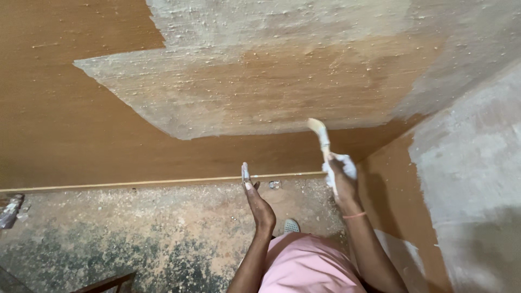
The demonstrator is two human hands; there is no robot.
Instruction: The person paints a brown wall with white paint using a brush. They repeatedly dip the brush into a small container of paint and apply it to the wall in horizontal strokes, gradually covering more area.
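Note:
A brown wooden board point(70, 119) stands upright in front of me, partly coated with a whitish, streaky layer point(255, 81). My right hand point(342, 182) is smeared white and grips a brush point(320, 135) whose tip touches the board at the lower edge of the coated patch. My left hand point(256, 198) hangs free below the board's bottom edge, fingers straight, with white on the fingertips. A pink garment point(309, 266) covers my body at the bottom of the view.
A second panel point(467, 163), brown with whitish coating, meets the board at a corner on the right. The dusty floor point(135, 228) is strewn with sawdust. A grey shoe tip point(291, 225) shows near my body. Scraps point(11, 209) lie at far left.

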